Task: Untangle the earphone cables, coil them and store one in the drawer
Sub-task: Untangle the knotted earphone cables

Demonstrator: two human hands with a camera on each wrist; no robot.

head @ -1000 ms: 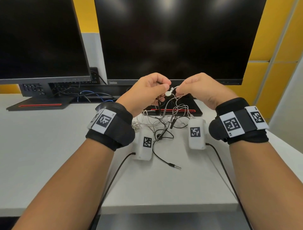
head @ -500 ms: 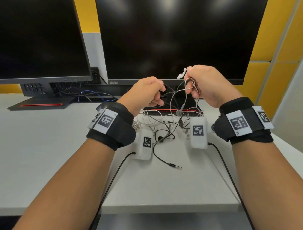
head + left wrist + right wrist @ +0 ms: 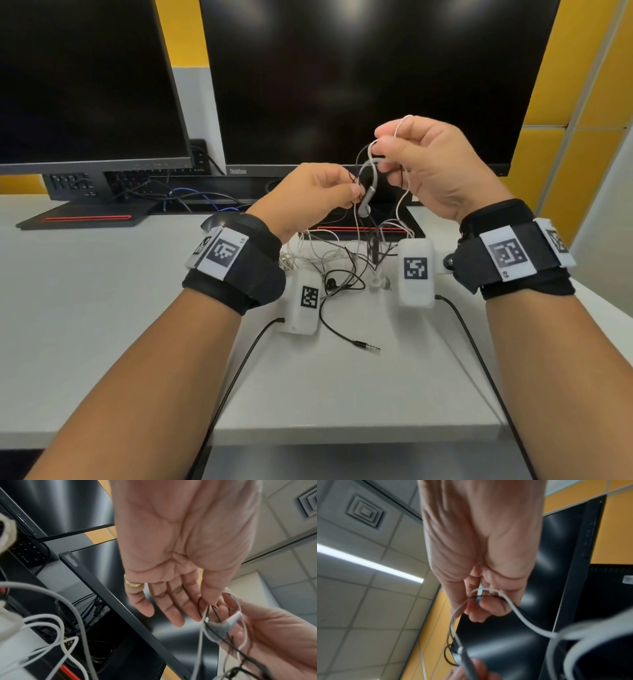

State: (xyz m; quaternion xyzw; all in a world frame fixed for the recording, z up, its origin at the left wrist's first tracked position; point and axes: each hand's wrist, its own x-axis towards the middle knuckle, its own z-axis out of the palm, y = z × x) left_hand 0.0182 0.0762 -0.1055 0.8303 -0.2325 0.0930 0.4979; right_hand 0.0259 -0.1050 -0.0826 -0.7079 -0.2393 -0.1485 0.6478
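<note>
A white earphone cable (image 3: 399,202) and a black earphone cable (image 3: 337,320) are tangled together; most of the tangle (image 3: 329,255) lies on the white desk (image 3: 102,301). My right hand (image 3: 382,150) is raised before the monitor, fingers curled round loops of white cable (image 3: 513,607). A grey inline remote (image 3: 368,202) dangles between both hands. My left hand (image 3: 352,192), lower, pinches black strands (image 3: 215,612) between thumb and forefinger, other fingers loose. The black jack plug (image 3: 370,347), a black earbud (image 3: 330,282) and a white earbud (image 3: 376,281) lie on the desk.
Two dark monitors (image 3: 370,78) (image 3: 85,82) stand at the back on flat black bases (image 3: 85,217), with black and blue leads (image 3: 202,198) between them. White tagged modules (image 3: 414,270) (image 3: 305,301) with black leads hang under my wrists. The desk's front edge (image 3: 342,435) is near.
My right hand has risen and drawn the white cable up out of the tangle, so the grey remote now dangles between my hands. My left hand has stayed about where it was.
</note>
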